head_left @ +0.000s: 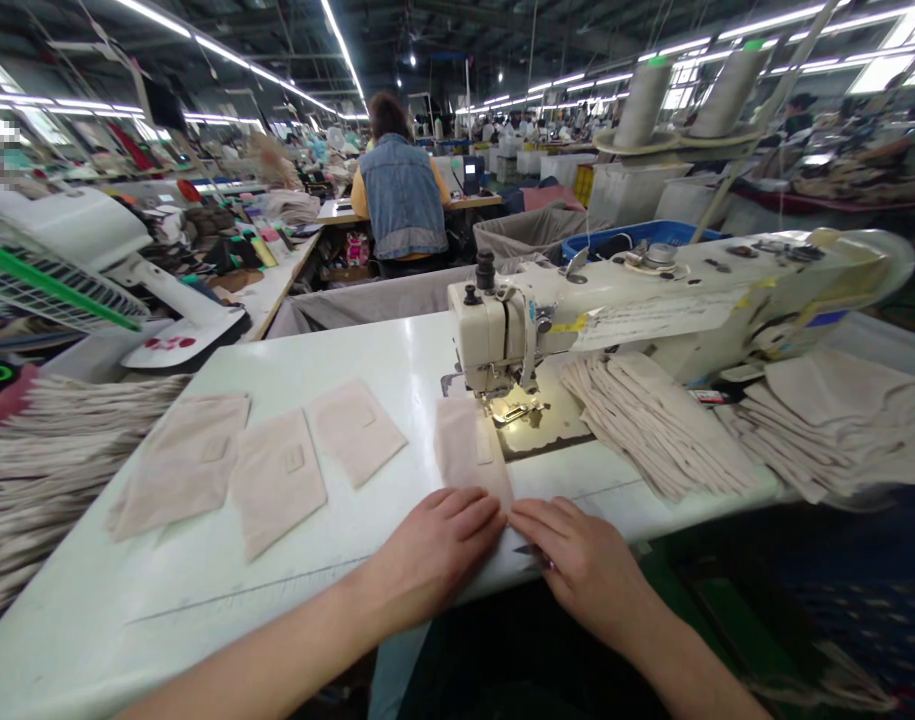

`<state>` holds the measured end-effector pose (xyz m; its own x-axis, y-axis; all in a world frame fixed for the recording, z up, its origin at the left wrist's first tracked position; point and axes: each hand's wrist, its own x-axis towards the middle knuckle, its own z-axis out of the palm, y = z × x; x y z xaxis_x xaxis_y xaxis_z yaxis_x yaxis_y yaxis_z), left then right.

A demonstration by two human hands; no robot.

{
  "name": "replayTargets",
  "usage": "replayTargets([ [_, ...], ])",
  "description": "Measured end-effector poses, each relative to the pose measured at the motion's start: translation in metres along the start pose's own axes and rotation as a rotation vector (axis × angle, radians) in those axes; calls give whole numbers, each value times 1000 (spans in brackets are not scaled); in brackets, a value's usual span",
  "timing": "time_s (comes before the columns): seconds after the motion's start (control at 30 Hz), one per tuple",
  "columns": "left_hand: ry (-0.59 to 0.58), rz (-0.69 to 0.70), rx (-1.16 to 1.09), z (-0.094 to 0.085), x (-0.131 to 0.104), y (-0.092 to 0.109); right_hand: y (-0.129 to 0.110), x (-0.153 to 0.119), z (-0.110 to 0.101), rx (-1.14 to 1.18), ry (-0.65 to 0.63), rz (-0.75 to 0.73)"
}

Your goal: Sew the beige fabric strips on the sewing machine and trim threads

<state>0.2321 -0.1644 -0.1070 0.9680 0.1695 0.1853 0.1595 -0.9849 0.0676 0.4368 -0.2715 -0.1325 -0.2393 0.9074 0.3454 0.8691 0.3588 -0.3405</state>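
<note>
A beige fabric piece with a small tab lies just left of the needle area of the sewing machine. My left hand rests on its near end, fingers together and pressing the cloth. At the same end my right hand pinches the fabric's corner between thumb and fingers. Pointed metal blades stick out beside my right fingers, their handle mostly hidden under the palm. Left of my hands, separate beige pieces with tabs lie flat on the pale table.
Stacks of beige cloth lie right of the needle area, and a tall pile stands at the far left. A white fan is at the left. Beyond the table, a person in a denim vest sits facing away.
</note>
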Motion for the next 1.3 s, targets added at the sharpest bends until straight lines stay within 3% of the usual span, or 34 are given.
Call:
replayTargets([
  [0.33,62,40,53,6,4,-18,11,19,-1,11,-75,50],
  [0.77,55,59,26,2,18,-43,20,36,0,-68,-35,45],
  [0.93,81,55,14,0,22,-52,23,29,-15,-155,231,43],
  [1.13,97,44,-7,-5,26,-60,48,7,-59,-335,568,273],
  [1.2,87,41,0,-5,28,-63,61,-1,-72,-434,612,395],
  [1.3,72,45,4,-5,30,-70,82,-10,-84,-512,562,529],
])
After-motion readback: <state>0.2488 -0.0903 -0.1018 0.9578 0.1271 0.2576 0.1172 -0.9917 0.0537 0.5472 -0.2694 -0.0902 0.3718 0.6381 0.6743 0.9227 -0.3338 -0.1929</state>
